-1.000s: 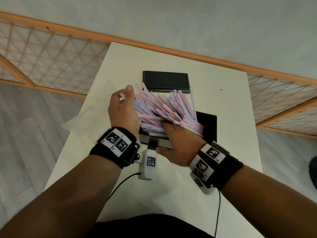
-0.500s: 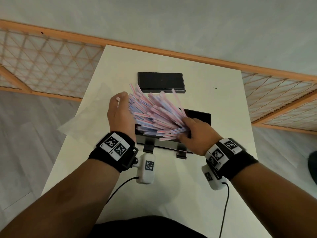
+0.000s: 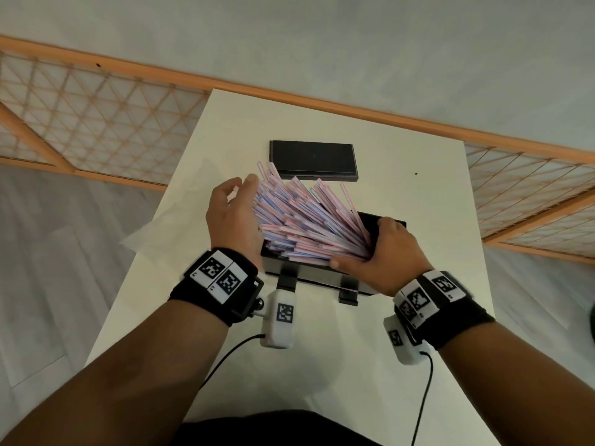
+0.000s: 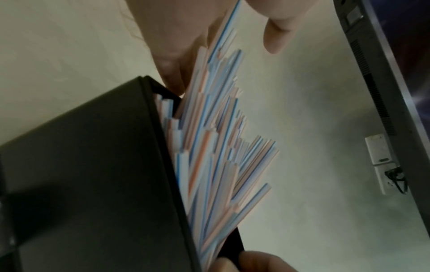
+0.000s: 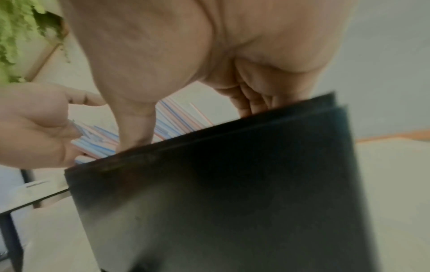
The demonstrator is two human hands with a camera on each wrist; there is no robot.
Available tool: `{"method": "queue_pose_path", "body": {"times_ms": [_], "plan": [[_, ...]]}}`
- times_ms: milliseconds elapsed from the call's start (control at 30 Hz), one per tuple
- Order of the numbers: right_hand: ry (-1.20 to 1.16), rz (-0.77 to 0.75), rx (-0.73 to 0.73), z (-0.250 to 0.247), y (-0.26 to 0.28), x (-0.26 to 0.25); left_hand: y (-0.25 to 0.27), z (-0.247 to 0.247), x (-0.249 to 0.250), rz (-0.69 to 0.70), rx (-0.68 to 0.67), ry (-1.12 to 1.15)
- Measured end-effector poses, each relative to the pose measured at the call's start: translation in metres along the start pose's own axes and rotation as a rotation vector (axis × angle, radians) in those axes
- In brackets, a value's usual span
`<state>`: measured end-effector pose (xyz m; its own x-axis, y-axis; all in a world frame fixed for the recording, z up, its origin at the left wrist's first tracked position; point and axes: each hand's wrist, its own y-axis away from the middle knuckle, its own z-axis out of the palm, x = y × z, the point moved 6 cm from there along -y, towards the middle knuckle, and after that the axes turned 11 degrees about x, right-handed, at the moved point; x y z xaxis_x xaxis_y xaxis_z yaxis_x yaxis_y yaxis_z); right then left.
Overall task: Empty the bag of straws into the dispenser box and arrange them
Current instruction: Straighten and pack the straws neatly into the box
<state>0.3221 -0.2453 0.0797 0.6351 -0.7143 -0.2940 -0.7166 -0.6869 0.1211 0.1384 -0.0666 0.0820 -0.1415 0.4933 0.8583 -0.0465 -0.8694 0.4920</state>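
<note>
While left hand [image 3: 232,217] stays flat, right hand [image 3: 383,255] slid right gripping straws [image 3: 302,220]

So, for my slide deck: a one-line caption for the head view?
Both hands square a fanned pile of striped straws over the black dispenser box.

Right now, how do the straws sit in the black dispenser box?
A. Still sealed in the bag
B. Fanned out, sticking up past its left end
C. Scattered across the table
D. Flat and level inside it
B: the straws fan out and rise above the dispenser box toward its left end, with the left hand against their tips and the right hand gripping the other ends.
</note>
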Motion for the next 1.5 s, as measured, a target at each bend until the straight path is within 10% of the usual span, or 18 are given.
{"method": "queue_pose_path", "body": {"times_ms": [433,800,1000,1500], "plan": [[-0.01,-0.116,-0.113,0.035,-0.014,-0.022,-0.005,0.006,0.0,-0.048,-0.013,0.085],[-0.118,-0.257,0.082,0.011,-0.015,-0.085,-0.02,0.005,0.0,0.143,0.016,-0.327],[-0.245,-0.196,0.236,-0.006,-0.001,-0.051,-0.015,0.002,0.003,-0.06,-0.027,0.079],[-0.261,-0.123,0.031,0.022,-0.008,-0.038,-0.009,0.03,0.002,0.019,-0.201,-0.054]]}}
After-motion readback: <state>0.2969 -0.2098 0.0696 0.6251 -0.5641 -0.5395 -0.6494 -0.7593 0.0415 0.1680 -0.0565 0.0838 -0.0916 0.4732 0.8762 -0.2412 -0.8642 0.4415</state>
